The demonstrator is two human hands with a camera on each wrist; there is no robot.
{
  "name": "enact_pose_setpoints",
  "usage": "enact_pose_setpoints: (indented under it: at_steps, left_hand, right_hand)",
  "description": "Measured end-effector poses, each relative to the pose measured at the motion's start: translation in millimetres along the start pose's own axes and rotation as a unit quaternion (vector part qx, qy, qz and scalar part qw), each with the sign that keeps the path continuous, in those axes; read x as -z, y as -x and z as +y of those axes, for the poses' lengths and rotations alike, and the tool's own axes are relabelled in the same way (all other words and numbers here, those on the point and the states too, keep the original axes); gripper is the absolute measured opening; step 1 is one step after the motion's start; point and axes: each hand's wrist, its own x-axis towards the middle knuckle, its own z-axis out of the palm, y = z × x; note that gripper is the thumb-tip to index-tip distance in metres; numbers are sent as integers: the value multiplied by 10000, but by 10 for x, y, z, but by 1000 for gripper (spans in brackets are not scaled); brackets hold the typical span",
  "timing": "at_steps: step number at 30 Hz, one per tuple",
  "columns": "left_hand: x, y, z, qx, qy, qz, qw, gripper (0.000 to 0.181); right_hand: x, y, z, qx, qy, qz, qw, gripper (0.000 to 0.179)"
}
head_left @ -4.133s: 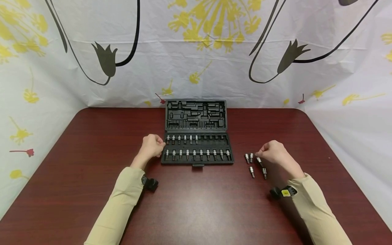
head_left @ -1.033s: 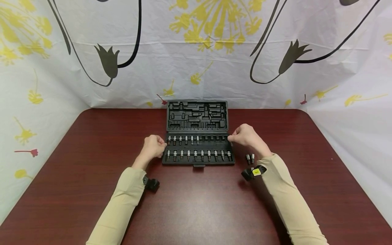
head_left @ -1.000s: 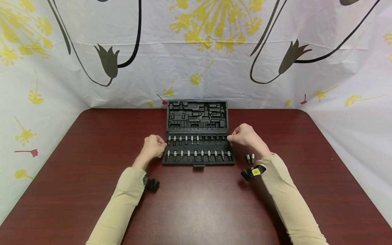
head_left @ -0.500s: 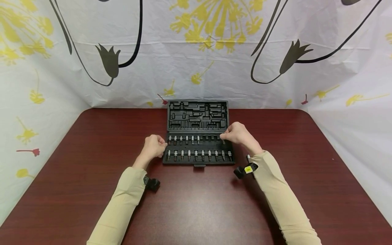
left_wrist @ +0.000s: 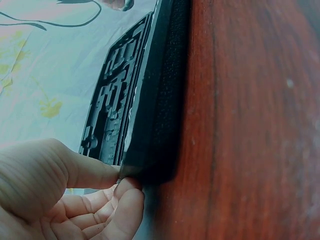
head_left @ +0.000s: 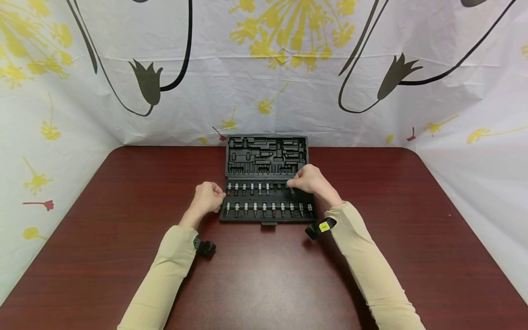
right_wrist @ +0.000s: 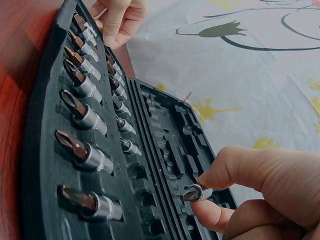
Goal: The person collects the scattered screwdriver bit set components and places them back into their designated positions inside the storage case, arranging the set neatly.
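In the head view, the black bit case [head_left: 247,198] lies open on the worktop [head_left: 264,279], with its lid at the far side. The right hand [head_left: 311,179] is over the right part of the far row and pinches one bit socket [head_left: 292,190] with finger and thumb. The empty slots [head_left: 279,186] that are visible lie just to the left of these fingertips; those farther right are partly hidden by the hand. The left hand [head_left: 207,198] is at the left edge of the case, well apart from these slots, so the right hand is clearly the nearer one.

In the left wrist view, the thumb and curled fingers of the left hand hold the rim of the case at its corner. No bit socket shows in this hand.

In the right wrist view, the pinched bit socket is raised above the case, beside the empty slots and toward the lid. Its tip points to the near side, like the tips of the seated bit sockets [right_wrist: 92,120]. Its long axis therefore looks roughly in line with the slots, which run from near to far, but I cannot tell how much it is tilted.
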Motion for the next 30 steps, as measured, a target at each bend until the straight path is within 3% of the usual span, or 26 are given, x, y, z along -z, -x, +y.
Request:
enact_pose_setpoints:
  at_steps: [8,25,30]
  left_hand:
    - [7,4,4,3,-14,-36,10000,11]
    - [12,-12,9,135,8,-106,9999,11]
    - [21,-19,1,41,-28,-114,9999,11]
  right_hand:
    - [-99,-87,-78,-179,-341,-129,9992,48]
    - [-260,-283,-209,-473,-277,-304,9980,52]
    - [-292,-310,-234,-529,-143,-242,9982,51]
